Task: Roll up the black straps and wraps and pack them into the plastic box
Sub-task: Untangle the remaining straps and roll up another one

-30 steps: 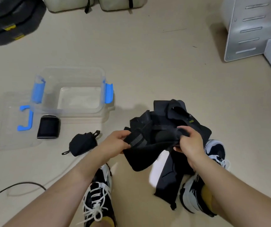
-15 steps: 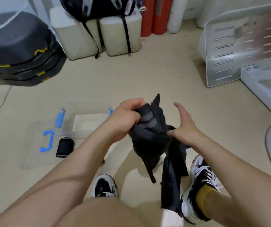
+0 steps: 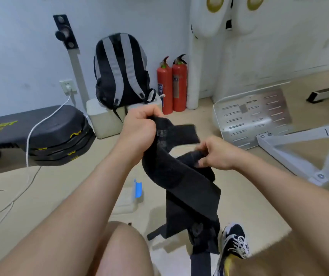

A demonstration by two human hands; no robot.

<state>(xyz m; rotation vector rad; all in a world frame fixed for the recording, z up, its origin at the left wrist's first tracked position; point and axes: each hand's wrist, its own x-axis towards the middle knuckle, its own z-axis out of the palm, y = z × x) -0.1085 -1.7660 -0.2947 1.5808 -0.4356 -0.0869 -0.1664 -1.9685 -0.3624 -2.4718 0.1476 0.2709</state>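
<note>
A long black wrap [image 3: 187,188] hangs in the air in front of me, its lower end dangling down past my knee to the floor. My left hand [image 3: 139,130] grips its upper end in a fist, raised high. My right hand [image 3: 214,154] pinches a fold of the same wrap a little lower and to the right. The clear plastic box [image 3: 128,200] with a blue latch [image 3: 138,188] lies on the floor below, mostly hidden behind my left forearm.
Black stacked weight plates [image 3: 60,140] and a white cable [image 3: 28,156] lie to the left. A striped backpack [image 3: 119,70] sits on pale boxes by the wall, beside two red fire extinguishers [image 3: 172,84]. A metal footplate [image 3: 253,118] and white frame stand right.
My view has tilted up from the floor towards the wall. Both hands have lifted the wrap higher and stretched it out; the box and rolled strap have dropped behind my left arm.
</note>
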